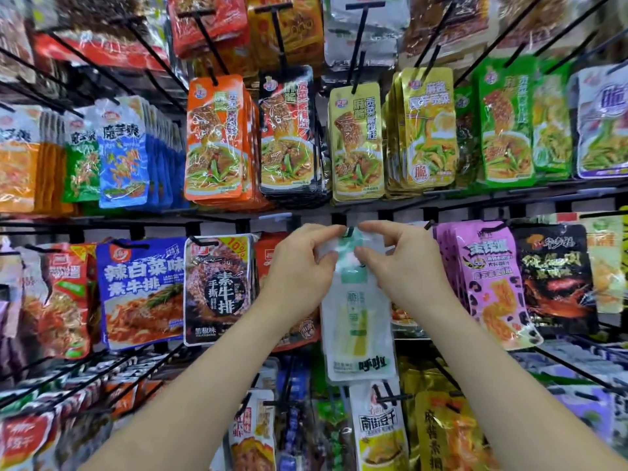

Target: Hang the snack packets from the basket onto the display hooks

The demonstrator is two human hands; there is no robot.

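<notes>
A white and green snack packet (356, 321) hangs upright in front of the middle row of the display. My left hand (302, 263) pinches its top left corner and my right hand (404, 263) pinches its top right corner. The packet's hang hole sits at the tip of a black display hook (347, 231) between my fingertips. Whether the hook passes through the hole I cannot tell. The basket is out of view.
Rows of black hooks carry many snack packets: orange, black and yellow ones above (356, 144), a blue packet (142, 287) and a dark packet (219, 283) to the left, a pink one (489, 283) to the right, more below (377, 433).
</notes>
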